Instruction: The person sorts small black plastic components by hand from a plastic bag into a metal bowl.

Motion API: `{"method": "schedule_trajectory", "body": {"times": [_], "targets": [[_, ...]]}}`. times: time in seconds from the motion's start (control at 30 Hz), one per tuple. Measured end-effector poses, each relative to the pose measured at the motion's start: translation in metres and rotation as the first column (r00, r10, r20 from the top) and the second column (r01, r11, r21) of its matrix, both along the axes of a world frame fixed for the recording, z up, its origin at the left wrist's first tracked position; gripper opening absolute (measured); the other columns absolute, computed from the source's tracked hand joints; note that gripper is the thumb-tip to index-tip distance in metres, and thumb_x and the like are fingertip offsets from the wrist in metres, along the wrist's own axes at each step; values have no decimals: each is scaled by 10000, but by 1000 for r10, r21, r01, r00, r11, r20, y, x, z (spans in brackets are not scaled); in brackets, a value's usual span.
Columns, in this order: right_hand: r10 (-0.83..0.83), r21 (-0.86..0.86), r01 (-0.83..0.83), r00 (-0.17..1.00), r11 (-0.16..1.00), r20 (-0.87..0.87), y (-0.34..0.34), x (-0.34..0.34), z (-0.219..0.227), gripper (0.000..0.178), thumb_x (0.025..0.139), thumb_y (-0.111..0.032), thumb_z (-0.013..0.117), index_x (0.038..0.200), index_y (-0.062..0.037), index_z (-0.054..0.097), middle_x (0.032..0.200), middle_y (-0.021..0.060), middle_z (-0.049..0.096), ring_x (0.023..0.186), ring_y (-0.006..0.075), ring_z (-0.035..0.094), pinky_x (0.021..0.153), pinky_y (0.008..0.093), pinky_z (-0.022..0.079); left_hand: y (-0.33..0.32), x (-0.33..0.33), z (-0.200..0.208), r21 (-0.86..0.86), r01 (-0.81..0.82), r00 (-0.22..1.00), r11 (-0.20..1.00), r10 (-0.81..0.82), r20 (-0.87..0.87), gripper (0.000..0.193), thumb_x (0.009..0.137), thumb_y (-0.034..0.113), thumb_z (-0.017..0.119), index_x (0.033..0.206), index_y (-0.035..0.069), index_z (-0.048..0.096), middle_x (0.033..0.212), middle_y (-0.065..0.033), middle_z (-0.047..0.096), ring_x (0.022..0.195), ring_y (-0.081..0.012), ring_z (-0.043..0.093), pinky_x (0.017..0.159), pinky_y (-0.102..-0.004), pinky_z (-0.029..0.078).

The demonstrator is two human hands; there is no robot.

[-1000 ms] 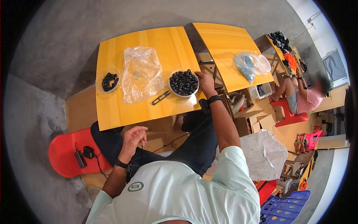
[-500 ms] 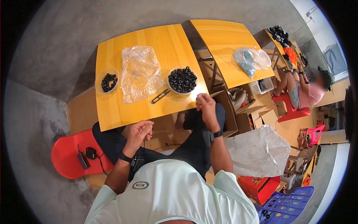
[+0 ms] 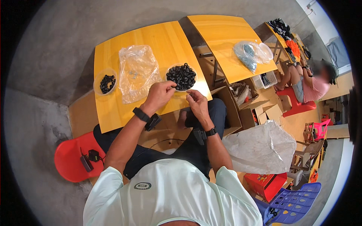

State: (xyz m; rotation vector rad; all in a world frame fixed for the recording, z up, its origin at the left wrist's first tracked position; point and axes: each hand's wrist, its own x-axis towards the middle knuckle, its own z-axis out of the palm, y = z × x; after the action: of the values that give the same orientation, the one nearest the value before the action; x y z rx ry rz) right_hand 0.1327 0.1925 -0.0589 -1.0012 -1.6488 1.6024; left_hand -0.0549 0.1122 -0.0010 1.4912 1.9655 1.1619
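Observation:
My left hand (image 3: 160,94) is at the near left rim of a clear round tub (image 3: 180,90) heaped with small black rings (image 3: 181,75). Its thumb and fingertips are pinched together; whatever they may hold is too small to make out. Just right of it, at the table's near edge, my right hand (image 3: 198,105) has its fingers curled and thumb pressed in, contents hidden. A crumpled clear plastic bag (image 3: 139,71) with a few small bluish bits lies left of the tub. Further left stands a second clear tub (image 3: 98,86) holding fewer black rings (image 3: 107,84).
A second yellow table (image 3: 226,37) carries a bag of bluish pieces (image 3: 247,56). Cardboard boxes (image 3: 266,113) and a white sack (image 3: 264,147) sit to my right. A red stool (image 3: 71,158) is at my left. Another person (image 3: 316,84) sits at the far right.
My left hand has moved up and right from the near edge to the full tub, now covering the black thread snips. My right hand has shifted slightly left.

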Motion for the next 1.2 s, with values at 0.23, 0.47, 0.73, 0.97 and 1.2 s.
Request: {"method": "schedule_trajectory", "body": {"times": [0.23, 0.47, 0.73, 0.97, 1.2], "targets": [[18, -84, -20, 1000, 996, -25, 10, 15, -15, 240, 945, -115, 649, 1136, 28, 640, 900, 11, 654, 782, 57, 581, 678, 207, 467, 32, 4, -16, -16, 96, 923, 995, -95, -372, 219, 824, 184, 685, 1024, 104, 722, 803, -161, 703, 766, -339, 690, 674, -420, 545], [-70, -223, 44, 991, 974, -110, 17, 30, -23, 187, 943, -147, 661, 1054, 2, 677, 778, -17, 640, 606, 37, 519, 543, 187, 412, 22, -14, -15, -32, -56, 991, 998, 52, -124, 236, 812, 165, 711, 1030, 76, 717, 704, -138, 673, 659, -305, 669, 612, -396, 526], [-68, -268, 32, 990, 963, -127, 18, 26, -22, 176, 944, -143, 665, 1052, -5, 677, 772, -24, 637, 605, 26, 512, 542, 178, 397, 30, -15, -18, -22, -78, 983, 997, 74, -166, 227, 815, 164, 716, 1018, 62, 723, 664, -133, 646, 611, -291, 643, 588, -389, 509], [-40, -271, -1, 988, 963, -146, 14, 26, -11, 190, 966, -158, 648, 1058, 2, 693, 750, -29, 599, 612, 41, 492, 551, 187, 392, 37, -12, -14, -107, -1, 1000, 994, -1, -20, 238, 809, 171, 723, 1023, 67, 724, 675, -131, 650, 622, -289, 646, 597, -386, 517], [-56, -285, -5, 977, 959, -205, 15, 31, -14, 188, 968, -159, 652, 1072, -21, 727, 768, -76, 585, 638, 10, 468, 566, 170, 371, 38, 2, -1, -84, -63, 986, 995, 49, -162, 207, 792, 209, 748, 939, 65, 726, 716, -135, 672, 675, -303, 668, 611, -399, 524]]}}
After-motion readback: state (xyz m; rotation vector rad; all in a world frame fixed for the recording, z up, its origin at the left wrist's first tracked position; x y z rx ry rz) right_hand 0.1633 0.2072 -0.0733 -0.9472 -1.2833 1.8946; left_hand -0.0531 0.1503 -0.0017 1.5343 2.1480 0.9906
